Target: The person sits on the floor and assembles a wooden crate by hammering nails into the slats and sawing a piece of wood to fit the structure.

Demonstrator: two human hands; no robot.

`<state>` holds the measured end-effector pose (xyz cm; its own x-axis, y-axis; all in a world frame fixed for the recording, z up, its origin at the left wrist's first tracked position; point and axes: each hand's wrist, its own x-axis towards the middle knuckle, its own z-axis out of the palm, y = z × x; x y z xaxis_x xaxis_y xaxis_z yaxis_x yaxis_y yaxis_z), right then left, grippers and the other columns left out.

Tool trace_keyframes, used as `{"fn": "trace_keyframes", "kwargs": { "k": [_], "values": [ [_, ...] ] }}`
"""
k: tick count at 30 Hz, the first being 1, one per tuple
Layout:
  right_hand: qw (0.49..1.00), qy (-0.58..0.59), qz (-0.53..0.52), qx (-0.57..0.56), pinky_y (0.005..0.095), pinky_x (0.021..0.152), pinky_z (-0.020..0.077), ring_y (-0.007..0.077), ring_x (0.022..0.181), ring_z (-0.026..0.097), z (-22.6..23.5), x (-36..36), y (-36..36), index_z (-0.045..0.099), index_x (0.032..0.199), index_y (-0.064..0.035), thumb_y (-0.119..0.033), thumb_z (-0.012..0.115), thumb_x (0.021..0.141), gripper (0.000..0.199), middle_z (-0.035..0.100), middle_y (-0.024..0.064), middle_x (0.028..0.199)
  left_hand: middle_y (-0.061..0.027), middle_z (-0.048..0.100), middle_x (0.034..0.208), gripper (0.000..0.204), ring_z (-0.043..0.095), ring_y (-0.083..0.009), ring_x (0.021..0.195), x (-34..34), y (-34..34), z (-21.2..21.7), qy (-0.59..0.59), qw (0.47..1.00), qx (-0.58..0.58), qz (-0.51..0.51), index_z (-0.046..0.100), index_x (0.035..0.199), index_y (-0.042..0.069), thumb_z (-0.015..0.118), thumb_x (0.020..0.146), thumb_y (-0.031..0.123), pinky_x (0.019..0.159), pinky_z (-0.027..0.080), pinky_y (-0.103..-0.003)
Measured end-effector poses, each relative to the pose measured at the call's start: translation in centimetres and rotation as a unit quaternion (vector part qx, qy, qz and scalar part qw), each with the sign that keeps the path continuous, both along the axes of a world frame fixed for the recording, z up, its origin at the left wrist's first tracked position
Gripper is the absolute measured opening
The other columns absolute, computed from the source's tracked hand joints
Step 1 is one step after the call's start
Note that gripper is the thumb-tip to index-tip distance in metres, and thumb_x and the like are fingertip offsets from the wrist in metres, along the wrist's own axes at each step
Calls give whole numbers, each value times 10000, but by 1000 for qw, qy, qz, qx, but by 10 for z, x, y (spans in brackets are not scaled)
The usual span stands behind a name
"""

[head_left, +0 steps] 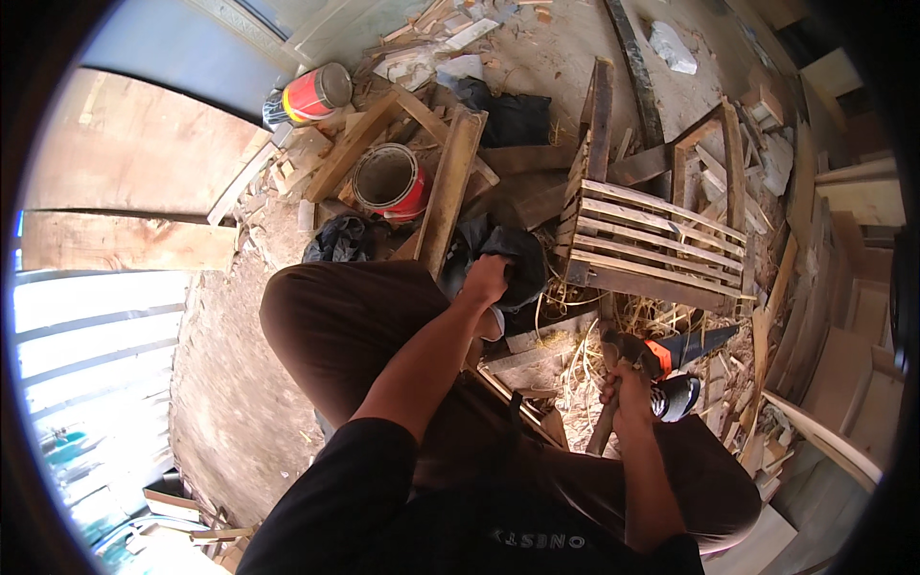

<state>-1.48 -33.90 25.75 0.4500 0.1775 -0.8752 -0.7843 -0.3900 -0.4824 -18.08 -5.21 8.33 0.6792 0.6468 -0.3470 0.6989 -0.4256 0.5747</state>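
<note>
Head view: the right hand (pixel 628 388) was wrapped around what looked like a hammer (pixel 602 433), gripping it high up, close to the head, with the tail of the handle poking back toward the person. The tool was in the air near the right shoe (pixel 677 397), head pointing away from the body. The left hand (pixel 487 278) was on a black plastic bag (pixel 522 270), just past the left knee and next to a wooden plank (pixel 452 192). Its fingertips were hidden, so I couldn't tell if it was pinching the plastic or only resting there.

Handling-wise, my guess was that the hammer would be stiff and top-heavy. That choked-up hold seemed good for control, but for a real swing I'd have gone lower on the handle. The bag was a different story: soft, floppy, probably slick, and likely to tear if yanked. A bunched handful of the rim seemed the safest grab. No clue on its weight, since I couldn't see the contents.

One thing to watch: a saw (pixel 701 347) with an orange handle lay right by the right hand, below a slatted crate (pixel 661 228), with loose straw (pixel 661 314) around.
</note>
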Motion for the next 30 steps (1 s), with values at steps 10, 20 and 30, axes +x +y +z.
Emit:
{"fn": "trace_keyframes", "kwargs": {
  "k": [10,20,30],
  "values": [
    [999,-8,29,-30,340,496,454,164,553,518,-2,4,11,541,976,-46,-107,621,925,113,548,62,780,-244,718,1177,299,693,-435,1110,23,-20,-69,60,997,48,11,750,1169,92,593,916,126,927,585,-521],
    [999,11,29,-8,334,485,462,169,549,543,-16,8,2,576,1059,-76,-144,616,962,125,565,46,763,-143,543,1540,457,513,-345,1416,24,-24,-122,-28,993,85,75,578,1464,139,485,1047,302,1135,450,-466],
    [1000,-4,25,-10,323,496,446,152,567,519,1,6,13,549,976,-56,-127,604,945,95,561,49,761,-120,673,1397,402,622,-363,1296,24,-6,-80,117,991,62,21,701,1348,164,577,997,315,1060,523,-473]
  ]
}}
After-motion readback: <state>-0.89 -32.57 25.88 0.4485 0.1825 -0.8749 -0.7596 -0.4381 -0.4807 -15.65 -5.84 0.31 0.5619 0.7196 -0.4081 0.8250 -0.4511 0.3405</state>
